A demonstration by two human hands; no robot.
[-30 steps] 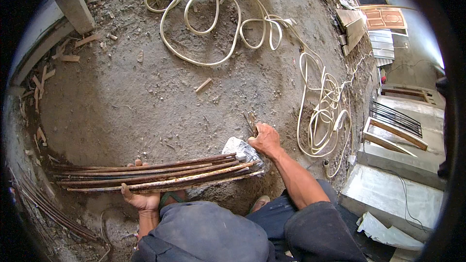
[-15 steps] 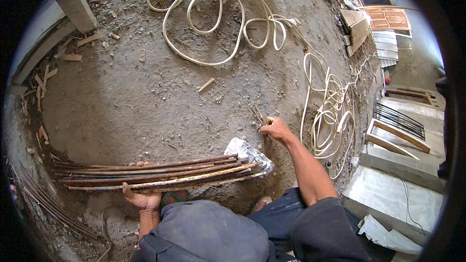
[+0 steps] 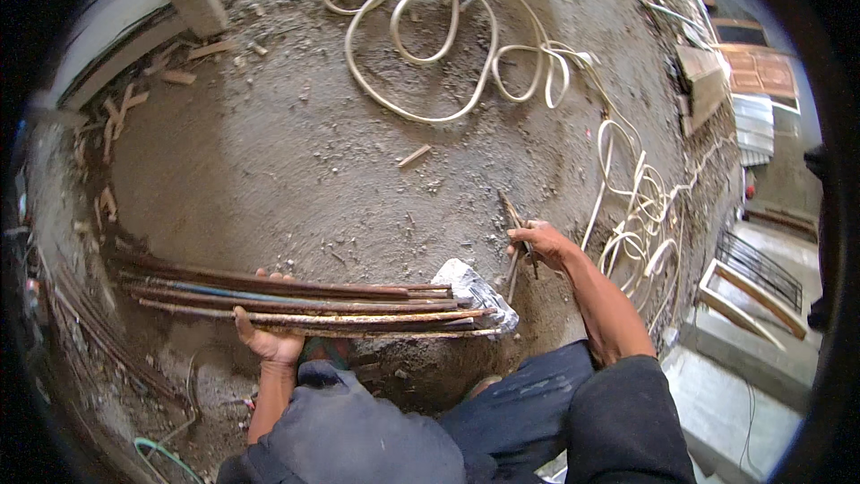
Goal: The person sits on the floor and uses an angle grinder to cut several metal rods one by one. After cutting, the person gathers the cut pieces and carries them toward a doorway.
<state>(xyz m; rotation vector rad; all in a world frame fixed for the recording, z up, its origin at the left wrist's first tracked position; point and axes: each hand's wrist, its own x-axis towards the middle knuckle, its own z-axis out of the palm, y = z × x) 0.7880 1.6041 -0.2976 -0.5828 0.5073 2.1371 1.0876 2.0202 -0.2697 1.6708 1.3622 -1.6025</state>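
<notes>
Rightward and slightly upward is where the right hand [image 3: 540, 246] has gone since the earlier frames: it was resting on the shiny wrapped end of the rod bundle, and now it sits clear of it, right of centre in the frame, fingers curled shut around a thin dark tool [image 3: 517, 237] that stands nearly upright against the dirt ground [image 3: 296, 161]. What kind of tool it is cannot be told. The left hand [image 3: 266, 338] has barely shifted; at lower left of centre it grips the bundle of rusty rods [image 3: 305, 300] from below, fingers wrapped over the near rods. The bundle lies roughly level across the lower middle of the frame, its right end capped by the crinkled silvery wrap [image 3: 479, 291], just left of the tool. So the bundle is steadied one-handed while the other hand has a tool ready. Pale hose [image 3: 430, 36] loops across the top and right.
</notes>
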